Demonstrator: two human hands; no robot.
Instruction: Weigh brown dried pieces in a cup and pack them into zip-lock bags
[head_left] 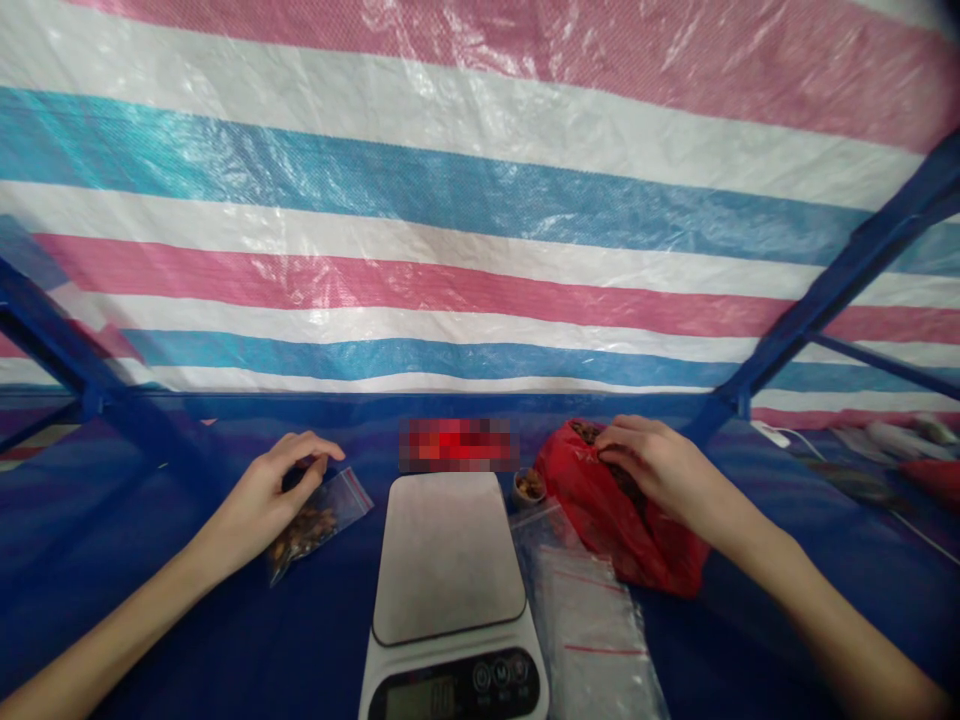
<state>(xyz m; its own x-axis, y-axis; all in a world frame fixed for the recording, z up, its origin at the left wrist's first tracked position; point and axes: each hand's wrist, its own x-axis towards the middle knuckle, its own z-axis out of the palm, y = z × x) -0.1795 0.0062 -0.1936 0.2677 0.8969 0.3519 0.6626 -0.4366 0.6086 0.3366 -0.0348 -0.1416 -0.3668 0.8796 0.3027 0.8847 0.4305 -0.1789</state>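
My left hand (281, 490) hovers at a small clear zip bag (341, 505) that holds brown dried pieces (304, 530). Its fingers are loosely bent, with a gap between thumb and index finger; nothing shows in its grasp. On the right, my right hand (649, 460) is over the mouth of a red plastic bag (585, 510) with dark brown bits inside. Those fingers are pressed together at the opening, and what they pinch is hidden. Between the hands stands a digital kitchen scale (450, 560) with a bare plate and a display that seems to read zero.
Flat, clear zip bags (592, 620) lie right of the scale. A small cup (529, 487) of brown pieces stands behind them. A blurred-out red item (459, 445) sits behind the scale. Blue metal posts (795, 310) and a striped tarp (450, 220) close off the back.
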